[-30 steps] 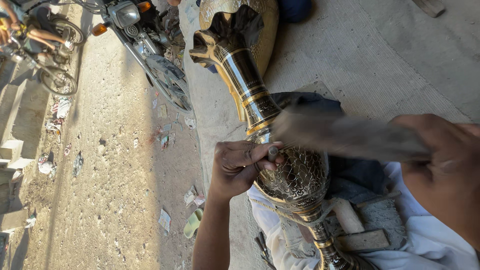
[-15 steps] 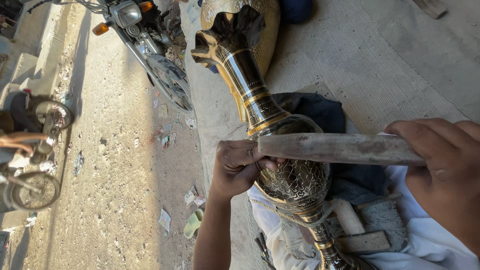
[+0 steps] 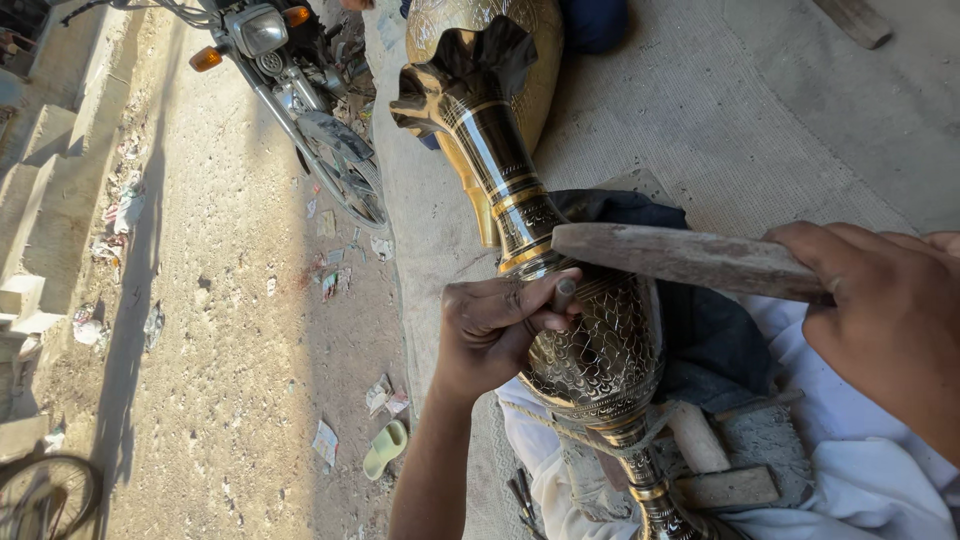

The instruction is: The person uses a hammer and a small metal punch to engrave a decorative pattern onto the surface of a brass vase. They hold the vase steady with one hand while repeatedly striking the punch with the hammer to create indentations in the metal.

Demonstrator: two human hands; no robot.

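Left hand pins chisel to brass vase; right hand grips wooden mallet.

A woven grey mat covers the concrete floor across the upper right, with a wooden block lying at one o'clock. At twelve o'clock a brass pot rests on the mat's edge. To the left runs a dusty dirt street, strewn with paper scraps; a green sandal lies at seven o'clock. A motorcycle stands on the dirt at eleven o'clock, beside the mat. Concrete steps border the street at nine o'clock.
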